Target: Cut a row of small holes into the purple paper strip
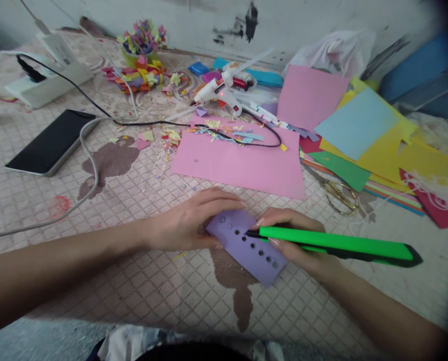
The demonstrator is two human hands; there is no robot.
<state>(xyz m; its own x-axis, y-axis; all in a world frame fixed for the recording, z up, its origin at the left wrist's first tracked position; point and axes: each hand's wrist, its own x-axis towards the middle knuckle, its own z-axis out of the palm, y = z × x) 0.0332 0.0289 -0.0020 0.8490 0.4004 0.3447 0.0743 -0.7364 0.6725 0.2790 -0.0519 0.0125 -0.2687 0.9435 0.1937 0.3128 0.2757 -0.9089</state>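
Note:
My left hand (194,218) grips the upper left end of a purple paper strip (242,250), fingers closed over its edge. A row of several small dark round holes runs along the strip, with fainter circles near my left hand. My right hand (295,240) is closed around a bright green utility knife (344,241) with black trim. Its dark tip rests at the strip beside the holes, and its tail points right. Whether the blade goes through the paper I cannot tell.
Ahead lies a pink sheet (242,168) with paper scraps and a white glue gun (220,93) behind it. Gold-handled scissors (337,193) and coloured paper (382,150) are at right. A phone (53,140), cables and a power strip (49,82) occupy the left.

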